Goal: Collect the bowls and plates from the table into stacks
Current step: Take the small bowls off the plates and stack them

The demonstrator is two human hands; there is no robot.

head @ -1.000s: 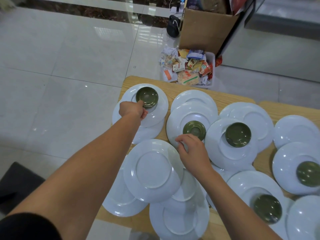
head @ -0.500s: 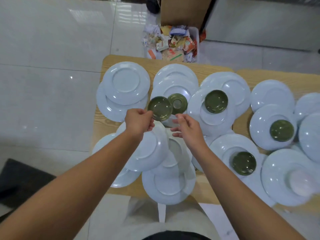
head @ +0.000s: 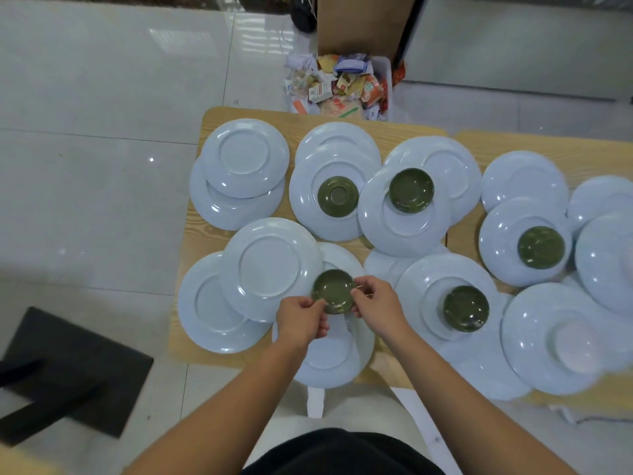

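A small green bowl [head: 334, 290] is held above the near plates by both hands. My left hand [head: 301, 320] pinches its left rim and my right hand [head: 375, 308] pinches its right rim. Several more green bowls sit on white plates: one upside down [head: 338, 197], one upright [head: 411, 190], one at the right [head: 540, 247], one near my right hand [head: 466, 308]. Several white plates overlap across the wooden table [head: 198, 234], such as the far-left plate [head: 245, 157] and the near-left plate [head: 272, 269].
A white bin full of wrappers [head: 337, 87] and a cardboard box [head: 363, 25] stand on the tiled floor beyond the table. A dark mat [head: 68, 368] lies on the floor at the left. The plates at the right edge [head: 561, 341] look blurred.
My left hand lifted the green bowl off the far-left plate and carried it toward me. My right hand left the middle plate and now holds the bowl's other side.
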